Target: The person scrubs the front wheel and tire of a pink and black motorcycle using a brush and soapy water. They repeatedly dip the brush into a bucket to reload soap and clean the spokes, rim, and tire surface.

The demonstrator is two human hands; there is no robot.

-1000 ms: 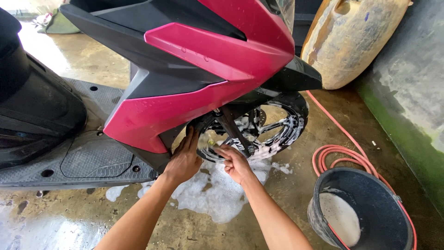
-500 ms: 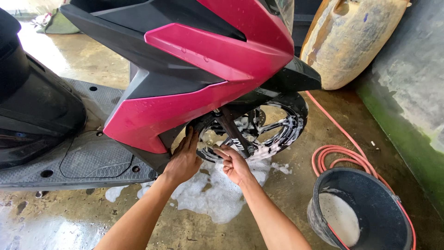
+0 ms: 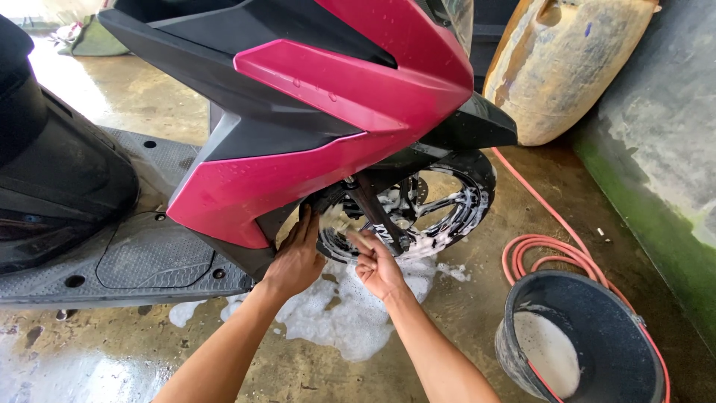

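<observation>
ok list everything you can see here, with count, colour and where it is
scooter: 1, magenta and black panels, fills the upper left and centre
front wheel: 1, black, soapy, under the front panel
foam patch: 1, white, on the wet concrete floor below the wheel
bucket: 1, dark grey, soapy water inside, bottom right
hose: 1, salmon red, coiled on the floor right of the wheel
large jar: 1, tan, leaning at top right
wall: 1, grey with green stain, right edge
left hand: 1, flat against the lower panel edge by the wheel
right hand: 1, at the wheel, fingers towards the spokes
</observation>
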